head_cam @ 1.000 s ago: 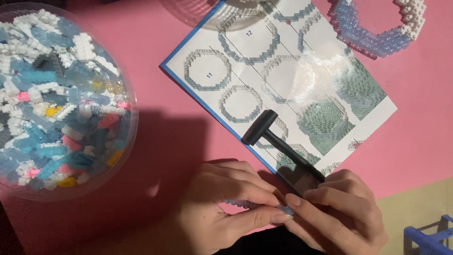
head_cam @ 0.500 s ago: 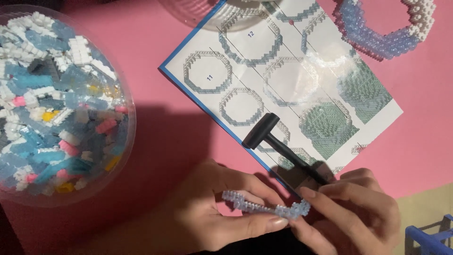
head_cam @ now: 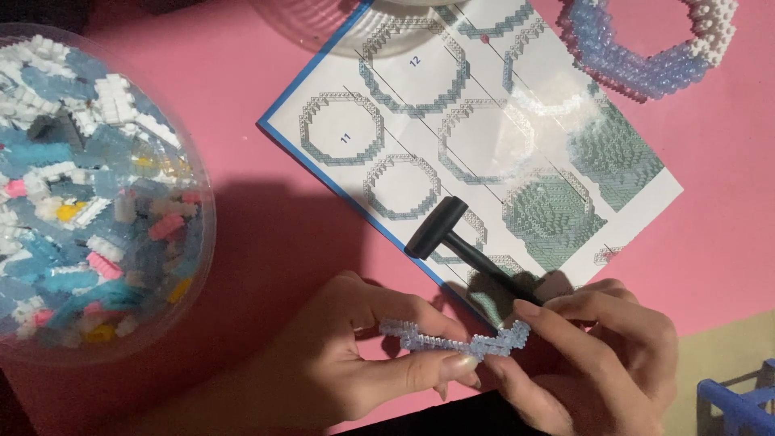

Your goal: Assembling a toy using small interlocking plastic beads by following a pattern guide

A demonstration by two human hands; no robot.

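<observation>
Both my hands hold a curved strip of small translucent pale-blue bricks [head_cam: 452,339] low in the middle of the view. My left hand [head_cam: 355,355] pinches its left part between thumb and fingers. My right hand [head_cam: 597,355] grips the strip's right end with its fingertips. A small black hammer-shaped tool [head_cam: 452,238] lies on the printed instruction sheet [head_cam: 476,137] just above my right hand, its handle running toward that hand.
A clear round tub [head_cam: 89,194] of several blue, white, pink and yellow small bricks stands at the left. A built ring of pale-blue and white bricks [head_cam: 654,48] lies at the top right. A clear dish [head_cam: 323,20] sits at the top. A blue frame [head_cam: 743,404] shows at the bottom right corner.
The brick strip was hidden between my closed hands one second ago. It has come into view, held out flat between both hands, which have moved slightly apart.
</observation>
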